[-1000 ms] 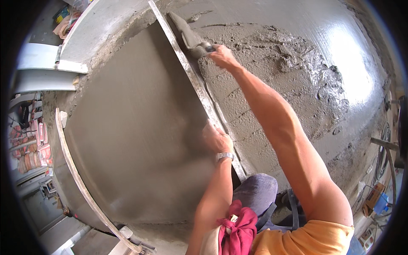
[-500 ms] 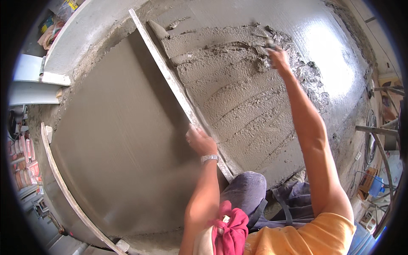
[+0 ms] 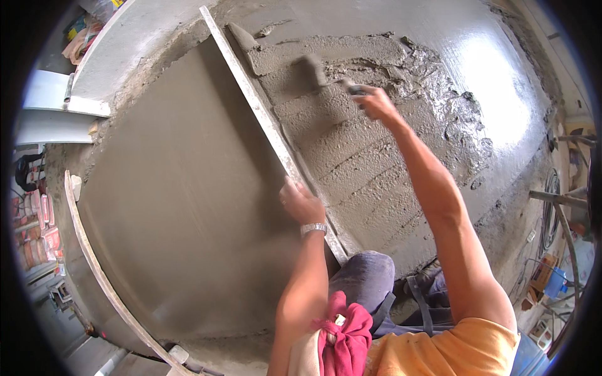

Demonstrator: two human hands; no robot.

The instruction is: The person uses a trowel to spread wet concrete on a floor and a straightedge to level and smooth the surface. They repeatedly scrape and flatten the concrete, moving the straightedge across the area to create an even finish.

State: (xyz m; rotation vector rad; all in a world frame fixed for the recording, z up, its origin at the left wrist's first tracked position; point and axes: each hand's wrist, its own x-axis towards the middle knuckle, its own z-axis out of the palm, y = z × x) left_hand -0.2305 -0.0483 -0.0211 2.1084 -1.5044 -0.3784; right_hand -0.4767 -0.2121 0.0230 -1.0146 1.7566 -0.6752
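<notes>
Grey mortar [image 3: 351, 150], wet and ridged, right of a long pale straightedge [image 3: 251, 97]. Smooth slab [image 3: 175, 188] on the opposite side, broad and open as far as a long strip [image 3: 94, 263] at left; low white wall [image 3: 128, 44] along its upper-left edge. Left hand [image 3: 302, 202]: fingers closed on the straightedge, lower half. Right hand [image 3: 375, 103]: fingers wrapped around the handle of a trowel [image 3: 311, 72], blade blurred over the ridges, contact impossible to tell. Bent knee [image 3: 367, 276] close by the straightedge's near end. Far right: poles [image 3: 558, 199], coiled cable [image 3: 550, 216], blue container [image 3: 555, 282]. Far left: stacked red-and-white packages [image 3: 44, 213], print too small to read.
</notes>
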